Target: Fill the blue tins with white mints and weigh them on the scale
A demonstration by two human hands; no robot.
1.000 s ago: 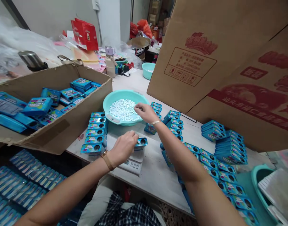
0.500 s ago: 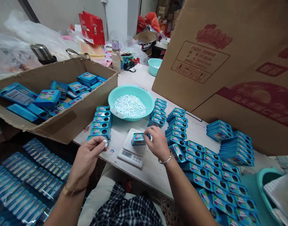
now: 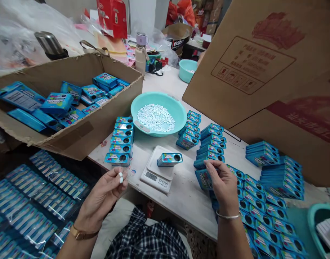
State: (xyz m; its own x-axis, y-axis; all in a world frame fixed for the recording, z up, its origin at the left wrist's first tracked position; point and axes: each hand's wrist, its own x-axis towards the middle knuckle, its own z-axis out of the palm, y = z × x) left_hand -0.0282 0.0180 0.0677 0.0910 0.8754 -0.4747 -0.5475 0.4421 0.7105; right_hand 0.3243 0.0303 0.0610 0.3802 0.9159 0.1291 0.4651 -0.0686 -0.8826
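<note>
My left hand [image 3: 107, 192] pinches a couple of small white candies [image 3: 121, 177] between thumb and fingertips, just off the table's front edge. To the right, my right hand [image 3: 223, 185] has its fingers closed at the top of a blue candy tin [image 3: 203, 179] that leans at the near end of a row. Between the hands, a digital kitchen scale [image 3: 154, 176] carries another blue tin [image 3: 169, 160] with a round dark opening on top. Behind the scale stands a turquoise basin [image 3: 178, 113] of loose white candies [image 3: 155, 118].
A cardboard box [image 3: 73, 142] of blue packs sits at left, beside a short tin row [image 3: 121, 148]. Many tins [image 3: 262, 205] fill the right side before a large carton [image 3: 251, 90]. Wrapped packs [image 3: 30, 194] lie lower left. A second basin [image 3: 187, 70] and a bottle [image 3: 140, 54] stand behind.
My right hand has left the tin on the scale and moved right to the leaning tin. My left hand keeps the candies, lower and slightly turned. The view has shifted a little.
</note>
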